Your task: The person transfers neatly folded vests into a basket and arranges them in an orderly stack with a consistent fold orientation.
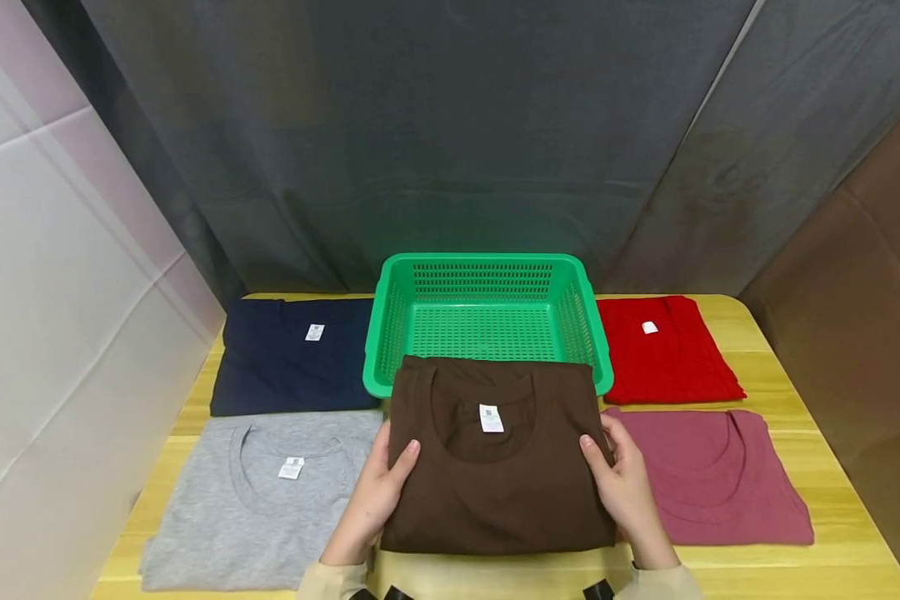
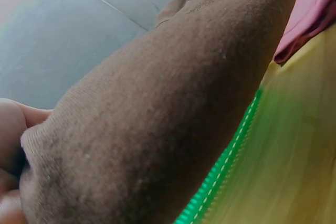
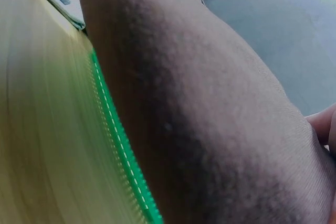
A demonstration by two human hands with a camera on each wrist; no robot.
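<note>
A folded brown T-shirt (image 1: 495, 492) with a white neck label is held up between both hands, its far edge overlapping the near rim of the green basket (image 1: 487, 329) in the head view. My left hand (image 1: 381, 483) grips its left side, thumb on top and the other fingers hidden beneath. On the opposite side my right hand (image 1: 622, 479) grips it likewise, thumb on the upper face. Both wrist views are filled by the brown cloth (image 2: 142, 108), and the right wrist view shows the basket's green wall (image 3: 123, 150) below the shirt.
Left of the basket lies a folded navy shirt (image 1: 292, 367), with a grey shirt (image 1: 247, 525) nearer. A red shirt (image 1: 667, 362) and a dusty-pink shirt (image 1: 727, 500) lie on the right. A dark curtain (image 1: 435, 150) hangs behind the wooden table (image 1: 787, 358).
</note>
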